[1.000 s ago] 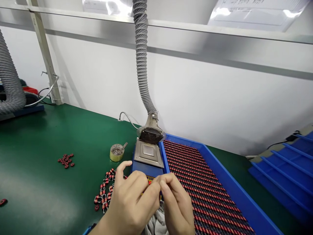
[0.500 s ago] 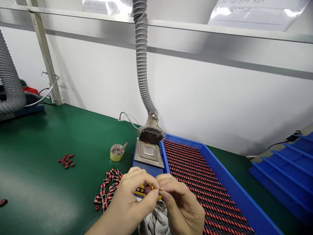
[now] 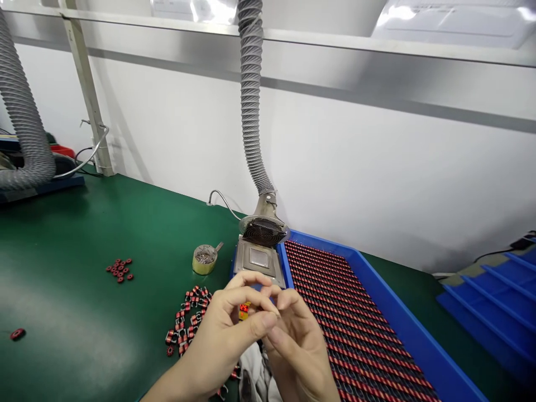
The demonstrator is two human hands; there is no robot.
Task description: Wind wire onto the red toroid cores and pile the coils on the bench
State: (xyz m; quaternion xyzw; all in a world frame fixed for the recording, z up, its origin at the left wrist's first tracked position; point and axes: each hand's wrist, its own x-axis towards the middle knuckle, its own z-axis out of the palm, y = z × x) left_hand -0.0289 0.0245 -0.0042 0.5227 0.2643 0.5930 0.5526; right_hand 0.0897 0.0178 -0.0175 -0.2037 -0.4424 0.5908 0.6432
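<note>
My left hand [image 3: 237, 329] and my right hand [image 3: 299, 346] meet in front of the solder pot [image 3: 259, 257]. Thumb and forefinger are pinched together on the left, with the fingertips by those of the right hand. On the right the fingers are curled in against the thumb. Whatever sits between the fingertips is hidden now. Left of my hands lies a pile of red wound coils [image 3: 182, 324] with bare wire legs. A lit red display [image 3: 244, 308] shows partly behind my left fingers. Beneath my hands is a crumpled pale cloth [image 3: 254, 371].
A blue tray [image 3: 412, 321] filled with rows of red coils stands at right. A small round tin [image 3: 203, 265] sits left of the pot. Small red rings [image 3: 120, 270] and one lone ring [image 3: 17, 334] lie on the green table [image 3: 84, 223]. An exhaust hose [image 3: 251, 100] hangs above.
The small red coil visible between my hands earlier is hidden now. My right hand has shifted slightly left and its fingers have turned. The whole view has swung slightly left.
</note>
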